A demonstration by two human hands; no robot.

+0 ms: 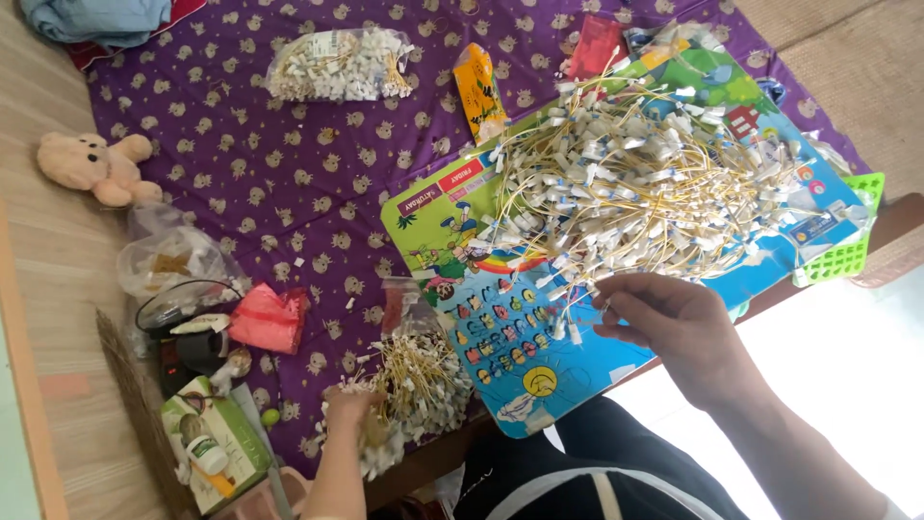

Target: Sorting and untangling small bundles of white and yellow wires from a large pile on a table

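Head view of two bare hands sorting small wired connectors. The right hand hovers palm-down at the near edge of the large pile of yellow-wired connectors, fingers curled and fingertips pinching one wire; the pile spreads just beyond the knuckles over a colourful printed board. The left hand, wrist bent, rests with fingers closed on the smaller bundle of connectors, which lies just to its right on the purple patterned cloth. Judged from appearance, each piece is very light, its thin wire limp and prone to tangle, its white plug stiff; the plug end offers the surest pinch
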